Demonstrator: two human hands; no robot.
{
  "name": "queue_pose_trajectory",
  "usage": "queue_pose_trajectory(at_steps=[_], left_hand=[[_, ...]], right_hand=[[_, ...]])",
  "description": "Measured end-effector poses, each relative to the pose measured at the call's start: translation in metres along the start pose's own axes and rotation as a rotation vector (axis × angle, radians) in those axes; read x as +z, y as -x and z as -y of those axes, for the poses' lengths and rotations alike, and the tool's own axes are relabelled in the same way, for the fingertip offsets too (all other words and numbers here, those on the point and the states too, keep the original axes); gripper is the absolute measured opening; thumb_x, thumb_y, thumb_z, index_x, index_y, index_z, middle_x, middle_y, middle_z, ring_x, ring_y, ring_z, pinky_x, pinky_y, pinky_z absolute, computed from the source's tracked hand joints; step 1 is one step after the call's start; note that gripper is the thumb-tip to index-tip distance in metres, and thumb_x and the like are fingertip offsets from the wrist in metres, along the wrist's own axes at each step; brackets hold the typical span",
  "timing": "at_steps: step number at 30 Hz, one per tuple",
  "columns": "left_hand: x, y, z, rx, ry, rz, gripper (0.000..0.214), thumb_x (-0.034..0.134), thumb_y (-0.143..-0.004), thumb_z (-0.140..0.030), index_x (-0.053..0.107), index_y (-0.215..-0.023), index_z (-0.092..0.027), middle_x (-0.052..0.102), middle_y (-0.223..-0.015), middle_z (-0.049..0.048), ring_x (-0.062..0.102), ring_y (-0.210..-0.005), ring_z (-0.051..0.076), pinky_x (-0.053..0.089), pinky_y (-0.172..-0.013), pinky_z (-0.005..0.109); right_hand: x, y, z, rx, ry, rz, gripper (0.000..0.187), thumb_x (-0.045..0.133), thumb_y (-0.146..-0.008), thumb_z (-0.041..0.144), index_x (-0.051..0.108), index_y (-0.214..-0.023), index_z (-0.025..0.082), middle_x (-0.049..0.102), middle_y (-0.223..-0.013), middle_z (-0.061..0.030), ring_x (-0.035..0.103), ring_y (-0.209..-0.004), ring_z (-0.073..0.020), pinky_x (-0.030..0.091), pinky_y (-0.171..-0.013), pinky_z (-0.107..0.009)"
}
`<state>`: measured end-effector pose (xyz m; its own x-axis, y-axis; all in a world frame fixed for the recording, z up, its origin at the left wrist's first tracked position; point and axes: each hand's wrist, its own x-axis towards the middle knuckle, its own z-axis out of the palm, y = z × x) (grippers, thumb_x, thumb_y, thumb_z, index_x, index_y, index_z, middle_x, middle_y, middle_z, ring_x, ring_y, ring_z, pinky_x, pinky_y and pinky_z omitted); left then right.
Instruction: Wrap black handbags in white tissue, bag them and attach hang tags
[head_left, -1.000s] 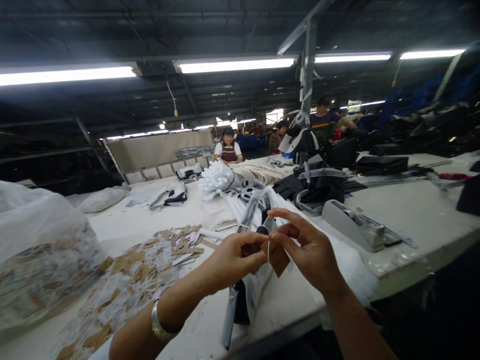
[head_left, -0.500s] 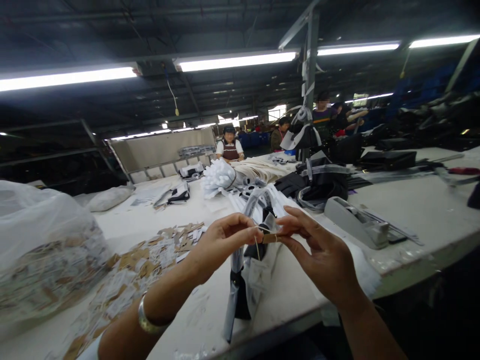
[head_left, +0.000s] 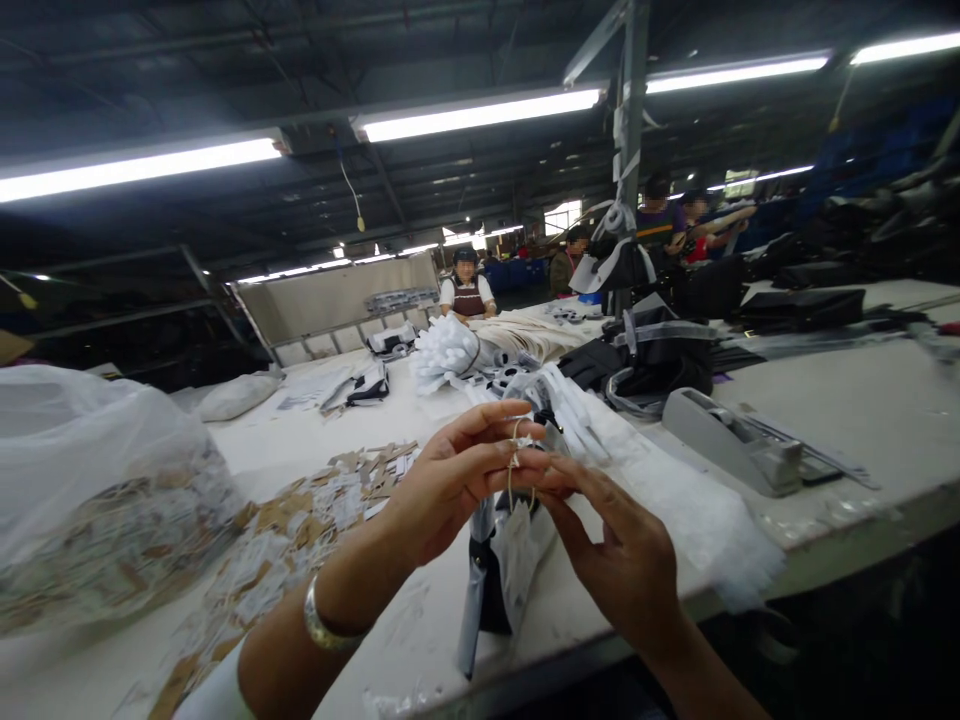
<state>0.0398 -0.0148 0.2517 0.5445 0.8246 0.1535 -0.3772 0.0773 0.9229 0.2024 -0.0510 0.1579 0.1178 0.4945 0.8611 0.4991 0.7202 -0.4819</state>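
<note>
Head view: pale cord (head_left: 511, 482) at ten o'clock of right hand (head_left: 626, 560) (grip partly hidden, cannot tell), grasped by left hand (head_left: 450, 485) — uneven tugging could make it slip or knot.

On worktop (head_left: 405, 640): tag heap (head_left: 300, 515) left of fingers (head_left: 480, 464), bag (head_left: 112, 440) farther left, tape dispenser (head_left: 697, 425) right of them, bundle of strips (head_left: 442, 352) beyond. Cord (head_left: 511, 486) across fingers.
</note>
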Motion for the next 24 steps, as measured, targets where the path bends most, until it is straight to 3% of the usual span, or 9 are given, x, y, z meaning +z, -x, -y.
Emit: queue_pose_trajectory(at_steps=[8, 13, 16, 18, 20, 22, 24], left_hand=[[0.01, -0.002, -0.005, 0.104, 0.018, -0.019, 0.017, 0.064, -0.091, -0.016, 0.073, -0.106, -0.018, 0.074, -0.1, 0.0037, 0.07, -0.093, 0.013, 0.056, -0.086, 0.023], [0.015, 0.001, -0.002, 0.11, -0.03, -0.017, 0.018, 0.064, -0.091, -0.018, 0.072, -0.108, -0.018, 0.074, -0.104, 0.0051, 0.069, -0.097, 0.015, 0.056, -0.088, 0.026], [0.019, 0.001, 0.0, 0.095, -0.03, 0.016, 0.018, 0.063, -0.093, -0.019, 0.072, -0.108, -0.017, 0.073, -0.107, 0.0061, 0.069, -0.098, 0.015, 0.056, -0.09, 0.027], [0.022, 0.002, 0.001, 0.083, -0.022, 0.044, 0.019, 0.063, -0.093, -0.019, 0.072, -0.109, -0.017, 0.073, -0.106, 0.0063, 0.069, -0.098, 0.015, 0.056, -0.091, 0.026], [0.023, 0.002, 0.0, 0.067, -0.009, 0.072, 0.019, 0.063, -0.093, -0.019, 0.072, -0.109, -0.017, 0.073, -0.105, 0.0062, 0.069, -0.099, 0.015, 0.055, -0.09, 0.026], [0.02, 0.004, -0.002, 0.061, 0.008, 0.083, 0.02, 0.064, -0.092, -0.019, 0.072, -0.11, -0.017, 0.073, -0.104, 0.006, 0.069, -0.099, 0.015, 0.055, -0.09, 0.025], [0.013, 0.007, -0.002, 0.074, 0.027, 0.056, 0.02, 0.065, -0.091, -0.018, 0.071, -0.11, -0.018, 0.073, -0.102, 0.0046, 0.069, -0.095, 0.013, 0.055, -0.089, 0.024]], right_hand=[[0.0, 0.015, 0.002, -0.051, -0.049, 0.035, 0.05, 0.058, -0.088, 0.004, 0.062, -0.129, 0.032, 0.073, -0.104, -0.0045, 0.07, -0.094, -0.0206, 0.059, -0.083, -0.033], [-0.012, 0.018, -0.003, 0.202, -0.289, 0.038, 0.039, 0.051, -0.096, 0.023, 0.057, -0.134, 0.023, 0.066, -0.125, -0.0092, 0.06, -0.122, -0.0256, 0.048, -0.106, -0.044], [-0.011, 0.009, 0.003, 0.243, -0.361, 0.104, 0.048, 0.052, -0.096, 0.036, 0.05, -0.141, 0.021, 0.054, -0.142, -0.0111, 0.047, -0.135, -0.0292, 0.038, -0.114, -0.048], [-0.006, 0.0, 0.008, 0.235, -0.292, 0.184, 0.053, 0.063, -0.09, 0.039, 0.052, -0.139, 0.022, 0.057, -0.138, -0.0104, 0.052, -0.13, -0.0295, 0.042, -0.11, -0.045], [0.0, -0.007, 0.012, 0.286, -0.246, 0.224, 0.038, 0.068, -0.087, 0.036, 0.064, -0.123, 0.024, 0.069, -0.118, -0.0073, 0.064, -0.111, -0.0256, 0.052, -0.098, -0.038], [0.004, -0.008, 0.011, 0.395, -0.317, 0.246, 0.02, 0.066, -0.089, 0.036, 0.071, -0.104, 0.023, 0.073, -0.096, -0.004, 0.069, -0.09, -0.0203, 0.057, -0.083, -0.03], [0.004, -0.005, 0.008, 0.503, -0.461, 0.234, 0.02, 0.064, -0.09, 0.038, 0.073, -0.099, 0.022, 0.073, -0.086, -0.0032, 0.069, -0.078, -0.0172, 0.057, -0.074, -0.027]])
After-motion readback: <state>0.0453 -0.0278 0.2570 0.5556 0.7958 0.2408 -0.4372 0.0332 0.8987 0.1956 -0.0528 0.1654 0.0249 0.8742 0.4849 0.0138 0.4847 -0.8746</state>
